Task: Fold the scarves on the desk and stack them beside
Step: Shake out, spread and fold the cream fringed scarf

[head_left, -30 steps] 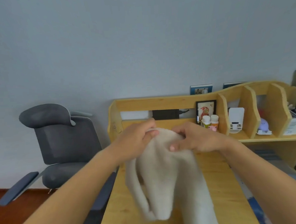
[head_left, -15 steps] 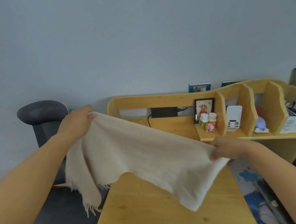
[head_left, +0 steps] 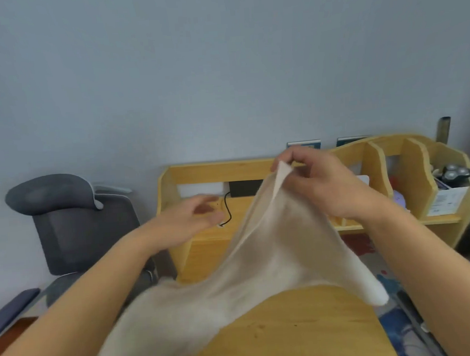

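Home study corner: wooden desk (head_left: 306,335) with cubby shelf (head_left: 409,167), grey office chair (head_left: 74,220), plain wall.

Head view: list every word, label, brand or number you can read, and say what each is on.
No text can be read in this view.
White box in the desk shelf's right compartment: dark printed lines, too small and blurred to read.
Two blue plates on the wall behind the shelf: markings blurred, unreadable.
Scarf, desk: no print visible.
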`<action>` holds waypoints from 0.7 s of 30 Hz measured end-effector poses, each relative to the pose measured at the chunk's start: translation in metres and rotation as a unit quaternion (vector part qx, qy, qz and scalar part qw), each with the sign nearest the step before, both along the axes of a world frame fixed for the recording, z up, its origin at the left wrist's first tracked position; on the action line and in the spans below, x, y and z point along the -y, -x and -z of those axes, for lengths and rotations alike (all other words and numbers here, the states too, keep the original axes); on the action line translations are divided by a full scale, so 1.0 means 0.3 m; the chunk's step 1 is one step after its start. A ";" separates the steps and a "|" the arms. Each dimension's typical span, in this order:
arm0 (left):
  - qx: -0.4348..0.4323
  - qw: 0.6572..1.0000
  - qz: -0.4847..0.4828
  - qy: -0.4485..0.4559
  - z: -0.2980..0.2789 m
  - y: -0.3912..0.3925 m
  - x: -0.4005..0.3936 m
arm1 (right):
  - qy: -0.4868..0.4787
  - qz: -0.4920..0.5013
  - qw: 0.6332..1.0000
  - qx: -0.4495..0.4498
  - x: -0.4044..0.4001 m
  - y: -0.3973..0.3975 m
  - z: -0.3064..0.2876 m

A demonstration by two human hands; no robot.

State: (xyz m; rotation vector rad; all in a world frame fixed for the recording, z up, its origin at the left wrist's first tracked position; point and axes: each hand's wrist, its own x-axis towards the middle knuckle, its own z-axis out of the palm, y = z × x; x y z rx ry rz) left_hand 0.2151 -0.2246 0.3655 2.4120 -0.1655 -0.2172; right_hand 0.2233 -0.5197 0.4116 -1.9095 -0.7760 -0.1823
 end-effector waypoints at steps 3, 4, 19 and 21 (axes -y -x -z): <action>0.026 0.979 0.123 0.159 -0.090 0.062 0.238 | 0.064 -0.051 0.997 -0.004 -0.095 0.009 0.011; 0.055 0.980 0.112 0.156 -0.084 0.061 0.276 | 0.061 -0.056 0.997 -0.010 -0.113 0.004 0.020; 0.142 0.924 -0.175 0.310 -0.108 -0.038 0.216 | -0.107 0.164 0.850 -0.489 0.146 0.077 0.527; 0.140 0.925 -0.164 0.313 -0.116 -0.044 0.211 | -0.182 0.123 0.830 -0.513 0.106 0.072 0.542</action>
